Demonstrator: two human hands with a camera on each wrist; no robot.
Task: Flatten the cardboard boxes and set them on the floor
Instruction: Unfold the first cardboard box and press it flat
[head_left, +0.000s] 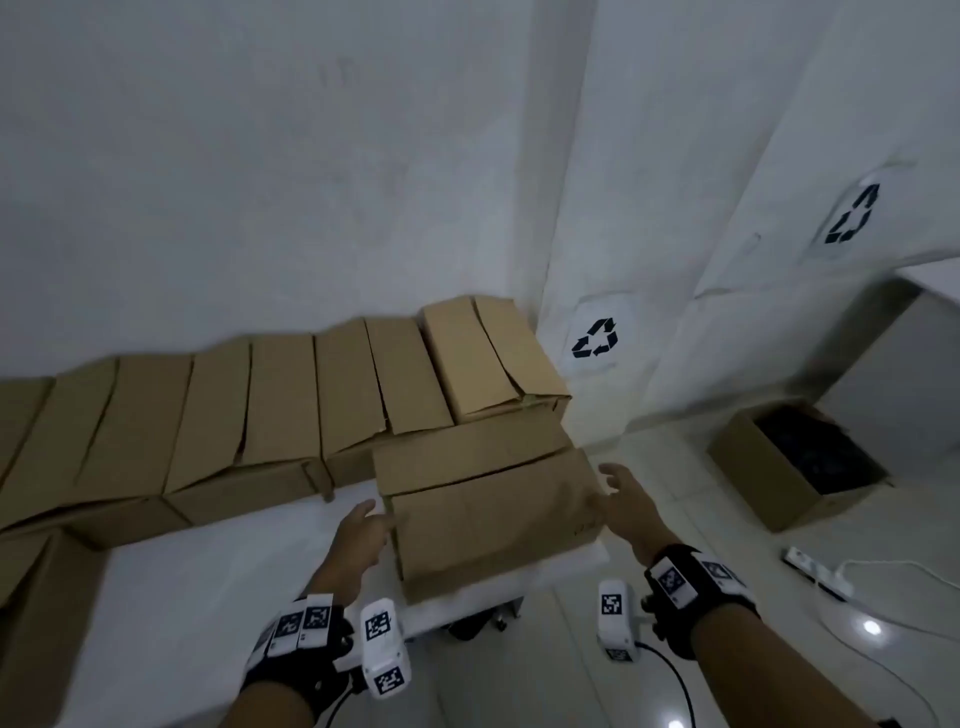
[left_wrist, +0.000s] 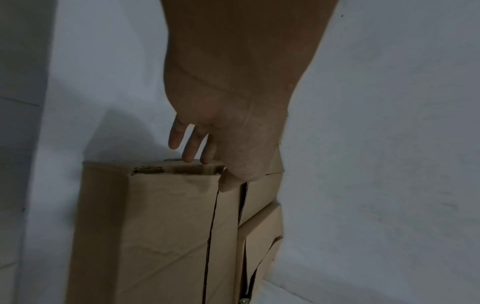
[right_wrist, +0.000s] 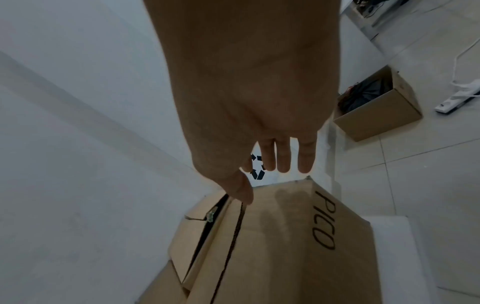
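- White walls meet in a corner behind a white table (head_left: 218, 597), whose near right end carries the cardboard box (head_left: 493, 514) in hand; all places below are given relative to this box
- Behind the box and to its left, a row of closed boxes (head_left: 280, 410) lines the wall; well to its right an open carton (head_left: 795, 467) with dark contents stands on the tiled floor (head_left: 883, 597)
- Long axis of the box runs left to right across the view, so each end faces one hand
- Left hand (head_left: 363, 530): at the left end, fingers (left_wrist: 189, 152) straight and relaxed, tips at the top edge, thumb side against the end panel; gripping nothing
- Right hand (head_left: 623, 499): at the right end, fingers (right_wrist: 283, 158) extended and slightly spread, thumb just at the top edge; whether the palm touches the card cannot be told
- Both hands lie about equally near, one per end, the box between them
- Judgement: the box is not yet flattened; the coming move seems to need both ends clasped together, then its seam flaps opened
- Risk, as judged: the box overhangs the table's right edge and could tip off
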